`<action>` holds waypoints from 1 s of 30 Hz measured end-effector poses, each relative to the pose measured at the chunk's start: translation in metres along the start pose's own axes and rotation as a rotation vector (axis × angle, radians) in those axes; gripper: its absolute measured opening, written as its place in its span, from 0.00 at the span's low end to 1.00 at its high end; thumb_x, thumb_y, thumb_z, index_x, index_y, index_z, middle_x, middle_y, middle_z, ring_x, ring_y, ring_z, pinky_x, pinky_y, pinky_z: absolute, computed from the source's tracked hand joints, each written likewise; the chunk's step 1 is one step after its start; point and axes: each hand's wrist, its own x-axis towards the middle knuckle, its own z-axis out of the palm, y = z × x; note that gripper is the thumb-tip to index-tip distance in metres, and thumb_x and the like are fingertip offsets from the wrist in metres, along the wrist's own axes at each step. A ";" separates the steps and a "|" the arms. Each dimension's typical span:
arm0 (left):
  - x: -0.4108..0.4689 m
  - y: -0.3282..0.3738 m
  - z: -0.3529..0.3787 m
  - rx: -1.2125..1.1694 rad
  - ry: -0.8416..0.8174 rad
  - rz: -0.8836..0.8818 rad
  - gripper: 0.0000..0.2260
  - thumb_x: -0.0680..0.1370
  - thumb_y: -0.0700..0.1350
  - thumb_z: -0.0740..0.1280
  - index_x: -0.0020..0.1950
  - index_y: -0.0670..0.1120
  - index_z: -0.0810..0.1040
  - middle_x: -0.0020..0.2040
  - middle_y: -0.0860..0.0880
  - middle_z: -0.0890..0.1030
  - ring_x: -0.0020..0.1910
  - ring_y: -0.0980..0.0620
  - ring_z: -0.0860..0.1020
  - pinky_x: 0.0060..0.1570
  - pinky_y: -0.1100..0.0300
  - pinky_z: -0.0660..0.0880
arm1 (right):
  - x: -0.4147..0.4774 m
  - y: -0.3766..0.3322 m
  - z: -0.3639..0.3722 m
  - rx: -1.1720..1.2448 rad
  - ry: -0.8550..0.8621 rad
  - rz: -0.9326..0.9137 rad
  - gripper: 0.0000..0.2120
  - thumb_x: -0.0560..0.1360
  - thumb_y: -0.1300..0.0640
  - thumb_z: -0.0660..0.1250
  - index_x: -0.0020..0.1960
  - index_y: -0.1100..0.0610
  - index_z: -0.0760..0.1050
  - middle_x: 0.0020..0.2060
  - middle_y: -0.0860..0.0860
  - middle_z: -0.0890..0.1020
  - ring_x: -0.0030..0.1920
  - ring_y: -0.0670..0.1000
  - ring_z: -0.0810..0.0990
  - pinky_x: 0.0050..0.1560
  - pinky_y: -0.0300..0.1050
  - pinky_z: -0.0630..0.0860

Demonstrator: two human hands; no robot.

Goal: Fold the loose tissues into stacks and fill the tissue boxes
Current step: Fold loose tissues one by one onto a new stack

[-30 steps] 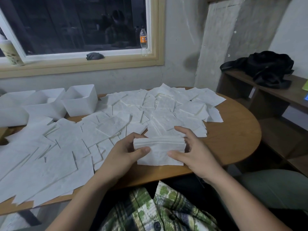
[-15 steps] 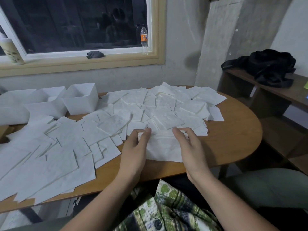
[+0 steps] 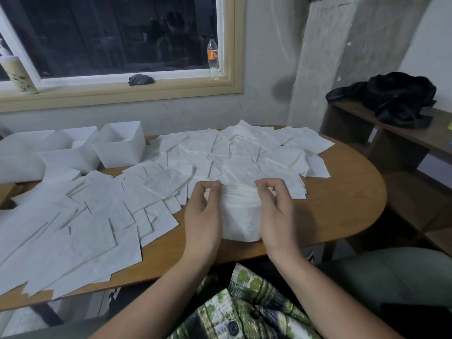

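The left grip [image 3: 203,211] and the right grip [image 3: 274,211] are clamped on the two sides of one folded tissue stack [image 3: 241,216], fingers curled over its top far edge and thumbs toward the person. The stack stands near the front edge of the wooden tabletop [image 3: 342,204], its layered edges showing between the fingertips and its lower part bulging outward.

Just beyond and to the left of the stack, loose tissues [image 3: 97,216] lie overlapping across most of the tabletop. At the far left stand three open white tissue boxes [image 3: 119,148], side by side and touching the spread of sheets.

On the window sill behind are a clear bottle [image 3: 212,57] with an orange label, a dark cloth [image 3: 141,79] and a pump bottle [image 3: 17,74]. A black bag [image 3: 391,101] lies on the shelf to the right.
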 end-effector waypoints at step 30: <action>0.020 0.007 -0.063 0.615 -0.456 0.407 0.17 0.83 0.51 0.72 0.70 0.62 0.74 0.65 0.64 0.80 0.57 0.61 0.81 0.50 0.67 0.75 | 0.007 -0.001 -0.060 -0.534 -0.401 -0.101 0.27 0.76 0.50 0.79 0.70 0.38 0.72 0.53 0.33 0.83 0.55 0.35 0.81 0.51 0.31 0.76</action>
